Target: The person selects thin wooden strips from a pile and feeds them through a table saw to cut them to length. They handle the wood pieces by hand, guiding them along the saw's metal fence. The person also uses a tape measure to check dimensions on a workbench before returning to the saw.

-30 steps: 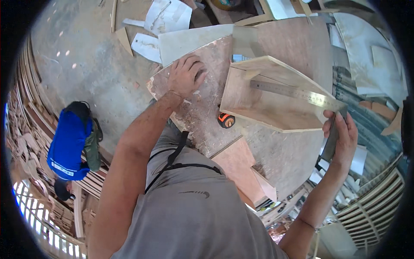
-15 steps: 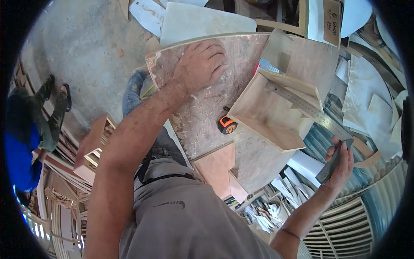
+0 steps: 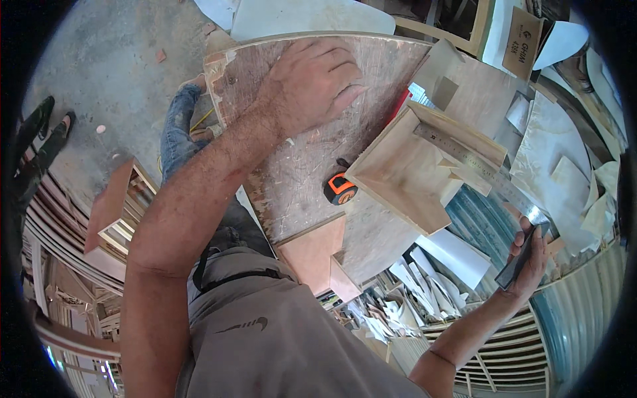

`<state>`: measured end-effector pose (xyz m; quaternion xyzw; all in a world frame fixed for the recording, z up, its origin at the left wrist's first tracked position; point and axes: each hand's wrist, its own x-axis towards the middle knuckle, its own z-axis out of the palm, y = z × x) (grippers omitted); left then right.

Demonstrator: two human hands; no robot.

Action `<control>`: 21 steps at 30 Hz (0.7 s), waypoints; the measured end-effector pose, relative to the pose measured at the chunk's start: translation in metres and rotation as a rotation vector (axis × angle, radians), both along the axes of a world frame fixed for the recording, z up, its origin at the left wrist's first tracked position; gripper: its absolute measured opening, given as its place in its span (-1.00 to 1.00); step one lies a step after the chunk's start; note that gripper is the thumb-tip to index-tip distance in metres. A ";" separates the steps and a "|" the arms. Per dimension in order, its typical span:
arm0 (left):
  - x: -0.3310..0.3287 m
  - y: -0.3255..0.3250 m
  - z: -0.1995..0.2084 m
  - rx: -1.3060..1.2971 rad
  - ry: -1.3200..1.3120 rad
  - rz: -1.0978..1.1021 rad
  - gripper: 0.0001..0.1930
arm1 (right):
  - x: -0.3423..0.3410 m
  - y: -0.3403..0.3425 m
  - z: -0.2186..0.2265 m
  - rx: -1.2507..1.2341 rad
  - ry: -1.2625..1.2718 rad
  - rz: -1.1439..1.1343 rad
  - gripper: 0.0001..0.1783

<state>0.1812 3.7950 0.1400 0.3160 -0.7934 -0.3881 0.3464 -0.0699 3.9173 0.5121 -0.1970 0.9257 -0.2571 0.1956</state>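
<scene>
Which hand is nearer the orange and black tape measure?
Left. The left hand rests on the board beyond the tape measure; the right hand, gripping a metal square, is farther off to its right.

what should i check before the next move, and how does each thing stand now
1. Right hand gripping the dark stock: ok, fingers around it.
2. Steel blade over the wooden box: ok.
3. Blade pressed against the box: cannot tell.
4. Left hand steadying the box: not ok, it rests on the board.
5. Tape measure clear of the blade: ok.
</scene>
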 end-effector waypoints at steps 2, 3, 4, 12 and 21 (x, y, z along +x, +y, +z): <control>0.000 0.001 0.001 -0.004 -0.011 0.007 -0.82 | -0.003 -0.001 0.002 0.008 -0.058 0.042 -0.67; 0.000 0.001 0.002 -0.003 -0.013 0.009 -0.82 | -0.004 -0.001 0.001 0.003 -0.042 0.031 -0.67; 0.000 0.001 0.002 -0.002 -0.015 0.011 -0.82 | -0.005 -0.001 0.000 -0.003 -0.027 0.020 -0.67; -0.001 -0.002 0.005 -0.012 0.000 0.017 -0.82 | -0.001 -0.008 -0.005 -0.018 0.027 -0.007 -0.72; -0.001 -0.003 0.002 -0.009 -0.021 0.003 -0.82 | 0.001 -0.012 -0.007 0.026 0.013 -0.023 -0.73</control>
